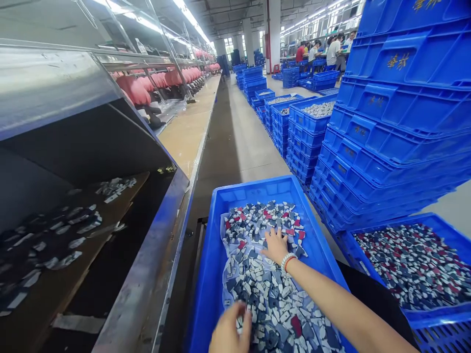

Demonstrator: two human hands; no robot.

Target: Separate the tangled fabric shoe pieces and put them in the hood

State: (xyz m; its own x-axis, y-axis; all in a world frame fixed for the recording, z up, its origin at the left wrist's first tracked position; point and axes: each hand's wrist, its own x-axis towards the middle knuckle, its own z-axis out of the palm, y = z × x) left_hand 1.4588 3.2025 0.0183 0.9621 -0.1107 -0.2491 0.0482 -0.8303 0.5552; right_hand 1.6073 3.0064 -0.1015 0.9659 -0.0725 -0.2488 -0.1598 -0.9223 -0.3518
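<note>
A blue crate (253,188) holds a thin cloth sheet (227,274) covered with small white, grey, navy and dark red pieces (272,289). My right hand (276,245), with a beaded bracelet at the wrist, rests on the pieces near the crate's far half, fingers spread. At the near left side of the crate is my left hand (231,329), thumb and fingers apart and slightly blurred, close above the pieces. No piece shows between its fingers.
On the left stands a metal-framed dark bin (147,274) with pieces on a board (106,240). A long worktable (191,125) runs beyond it. Tall stacks of blue crates (397,105) and a filled crate (415,260) are at the right. Several people (333,51) are far back.
</note>
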